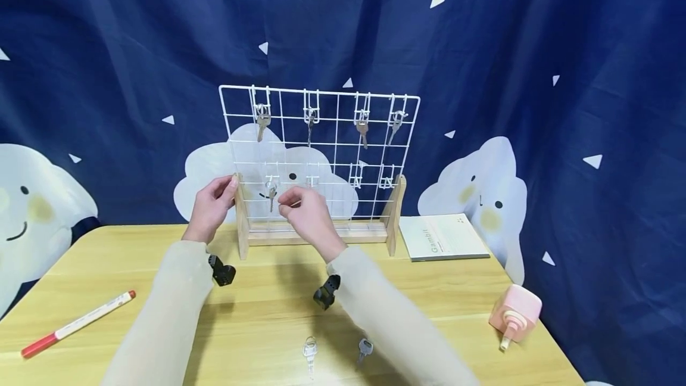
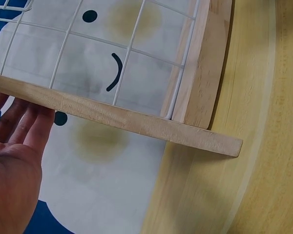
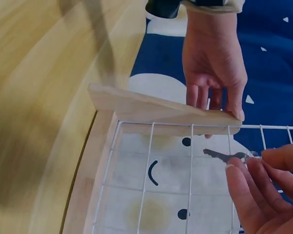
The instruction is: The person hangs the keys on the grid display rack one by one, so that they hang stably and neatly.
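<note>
A white wire grid rack (image 1: 336, 143) stands upright on a wooden base. Around its left wooden post (image 1: 242, 219) my left hand (image 1: 211, 204) grips, thumb on one side and fingers on the other. My right hand (image 1: 309, 213) is at the lower row of hooks, fingertips just right of a silver key (image 1: 272, 198) hanging on the leftmost hook. In the right wrist view, the thumb and fingers of that hand (image 3: 263, 195) are apart and overlap the ring end of the key (image 3: 219, 155). Several keys, among them a brassy one (image 1: 263, 124), hang along the upper row.
Two keys lie on the table near the front, one silver key (image 1: 310, 351) and another key (image 1: 365, 348) by the right forearm. A red-and-white marker (image 1: 80, 323) lies at left. A booklet (image 1: 443, 237) and a pink pump bottle (image 1: 517, 311) are at right.
</note>
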